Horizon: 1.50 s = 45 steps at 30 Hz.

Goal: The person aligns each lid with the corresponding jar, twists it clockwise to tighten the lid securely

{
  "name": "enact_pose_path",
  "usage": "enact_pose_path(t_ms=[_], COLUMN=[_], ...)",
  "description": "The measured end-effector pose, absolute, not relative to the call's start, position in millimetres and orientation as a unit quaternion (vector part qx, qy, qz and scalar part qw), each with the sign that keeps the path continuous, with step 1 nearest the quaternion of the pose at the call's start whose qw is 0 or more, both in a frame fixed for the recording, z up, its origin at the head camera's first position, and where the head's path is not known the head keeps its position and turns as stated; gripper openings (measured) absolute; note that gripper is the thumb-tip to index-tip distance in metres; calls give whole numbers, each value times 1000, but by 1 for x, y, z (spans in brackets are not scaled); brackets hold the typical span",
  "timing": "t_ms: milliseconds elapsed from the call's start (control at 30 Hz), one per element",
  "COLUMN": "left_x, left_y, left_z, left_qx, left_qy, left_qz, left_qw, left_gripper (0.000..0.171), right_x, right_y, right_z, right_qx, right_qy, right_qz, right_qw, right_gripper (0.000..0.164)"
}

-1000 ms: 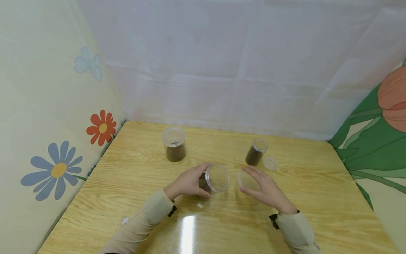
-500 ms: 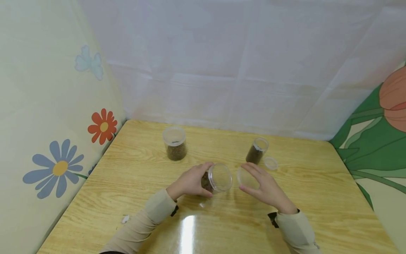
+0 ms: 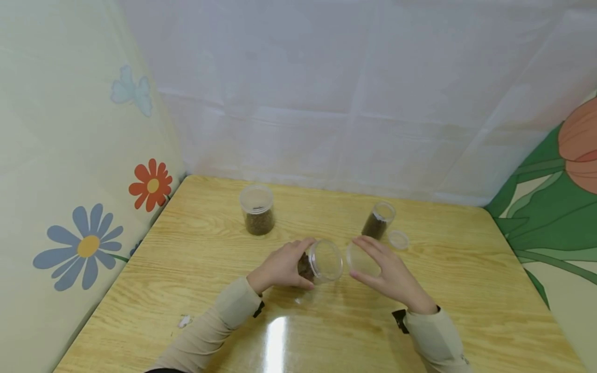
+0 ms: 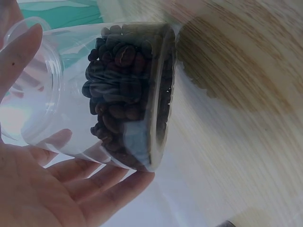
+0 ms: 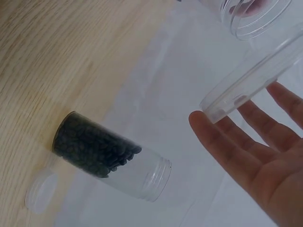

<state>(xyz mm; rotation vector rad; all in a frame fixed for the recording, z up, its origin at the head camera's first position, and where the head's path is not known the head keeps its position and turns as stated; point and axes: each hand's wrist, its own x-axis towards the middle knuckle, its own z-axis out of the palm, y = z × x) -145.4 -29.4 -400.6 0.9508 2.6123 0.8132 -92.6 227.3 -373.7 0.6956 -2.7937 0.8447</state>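
My left hand (image 3: 282,267) grips a wide clear jar (image 3: 305,268), thumb on one side and fingers on the other. Dark coffee beans (image 4: 120,90) fill its lower part. The jar leans, its mouth toward the right. In my right hand (image 3: 389,274) is a clear round lid (image 3: 359,260), held by its edge between thumb and fingers. It stands on edge, a small gap from the jar's rim. The right wrist view shows the fingertips (image 5: 201,125) under the lid's rim.
Farther back stands a narrow clear jar (image 3: 374,226) of dark beans, its small lid (image 3: 398,239) lying beside it. Another wide jar (image 3: 258,217), partly filled with brown contents, stands back left. All are on a wooden table (image 3: 210,228) with cloth behind.
My left hand and the jar have shifted slightly right. The right hand with the lid has moved a little left, so the gap between lid and jar is narrower.
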Motion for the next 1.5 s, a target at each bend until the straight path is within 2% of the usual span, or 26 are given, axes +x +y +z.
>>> enact_pose_path(t_ms=[1033,1500], left_x=[-144,-141], left_y=[-24,-22], left_z=[-402,-399], left_qx=[324,315], left_qy=[908,917], left_qz=[247,226], left_qw=[97,99], left_gripper=[95,100], right_x=[-99,-103], right_y=[207,198], right_z=[-370,-378], right_qx=[276,305], right_qy=[-911,-899], right_qz=[295,294], right_qw=[81,111], right_gripper=[67,66])
